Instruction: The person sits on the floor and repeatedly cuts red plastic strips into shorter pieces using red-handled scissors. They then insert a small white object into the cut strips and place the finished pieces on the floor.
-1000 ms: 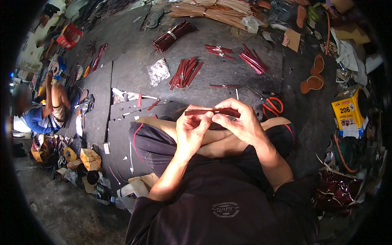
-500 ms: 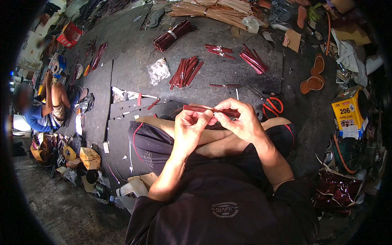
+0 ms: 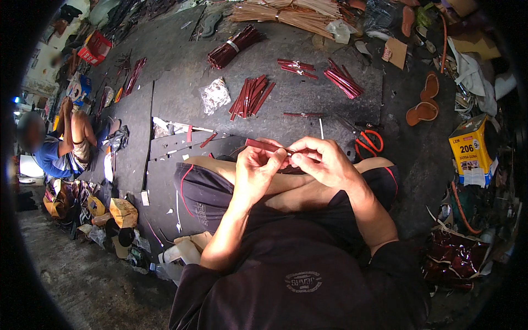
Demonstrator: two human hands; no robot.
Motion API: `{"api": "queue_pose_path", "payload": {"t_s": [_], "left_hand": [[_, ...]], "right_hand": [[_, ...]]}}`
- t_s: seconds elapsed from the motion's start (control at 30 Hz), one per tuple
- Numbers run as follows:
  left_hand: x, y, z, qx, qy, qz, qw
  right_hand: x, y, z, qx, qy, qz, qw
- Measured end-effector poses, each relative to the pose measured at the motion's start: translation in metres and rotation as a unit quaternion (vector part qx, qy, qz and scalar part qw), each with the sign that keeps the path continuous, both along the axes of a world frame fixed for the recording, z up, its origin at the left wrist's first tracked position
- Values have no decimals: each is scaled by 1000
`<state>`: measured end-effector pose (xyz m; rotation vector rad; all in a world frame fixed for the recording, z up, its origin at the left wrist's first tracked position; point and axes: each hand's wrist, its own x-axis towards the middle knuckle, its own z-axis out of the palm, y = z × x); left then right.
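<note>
Above my crossed legs, both hands meet at a dark red strip [image 3: 260,144]. My left hand [image 3: 255,171] pinches it, with its flat end sticking out past the fingers to the left. Thumb and fingertips of my right hand [image 3: 324,162] close on the strip's other part, touching the left fingertips. A small shiny spot shows between the fingertips, too small to name. Beyond the hands lies a single red strip with a buckle-like shine [image 3: 303,115]. Scissors with orange handles [image 3: 369,143] rest on the floor right of my right hand.
A loose pile of red strips [image 3: 252,97], another red bunch [image 3: 343,80] and a tied dark bundle [image 3: 235,46] lie farther off. A clear bag of small pieces [image 3: 215,95] is beside them. Sandals [image 3: 423,104] and a yellow box [image 3: 472,151] stand right. A seated person [image 3: 60,137] is at left.
The strip's right part, which showed beyond my right fingers, is now turned down and mostly hidden. My hands stay nearly in place, the right fingers curled closer.
</note>
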<state>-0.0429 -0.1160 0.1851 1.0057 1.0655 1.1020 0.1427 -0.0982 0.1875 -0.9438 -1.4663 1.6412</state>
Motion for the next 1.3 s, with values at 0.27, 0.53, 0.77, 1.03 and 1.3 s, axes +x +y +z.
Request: {"api": "queue_pose_path", "payload": {"t_s": [0.27,0.53,0.77,1.03,1.3], "left_hand": [[7,-6,-10,22,90,4,996],[-19,7,-24,-20,-109,-8,994],[-14,2,-14,-1,-105,26,994],[-6,0,-11,27,-77,71,994],[-18,5,-27,-16,-97,85,992]], "right_hand": [[-7,-2,2,123,-214,-40,968],[-4,-1,-3,82,-105,-85,987],[-5,-4,8,143,-126,-107,976],[-10,-1,2,-7,-108,-23,994],[20,6,-8,-104,-1,-52,993]]}}
